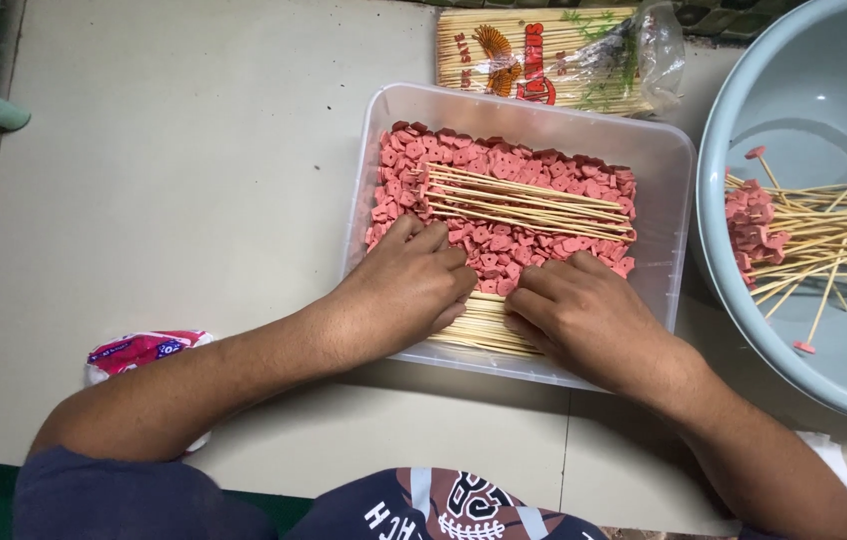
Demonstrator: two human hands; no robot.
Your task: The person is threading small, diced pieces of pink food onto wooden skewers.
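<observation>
- On the pale floor (194,180), a big grey-blue basin (814,90) sits at the right edge, holding loaded skewers (814,235) with pink slices at their tips.
- Just left of it, a clear plastic tub (679,160) is filled with pink sausage slices (504,160); a row of bare sticks (529,203) lies across them.
- Beyond the tub lies a bag of skewers (554,55).
- The left hand (399,295) and right hand (584,310) rest at the tub's near edge, fingers pressed together, curled down onto a bundle of sticks (484,328).
- A small pink wrapper (139,350) lies by the left forearm.
</observation>
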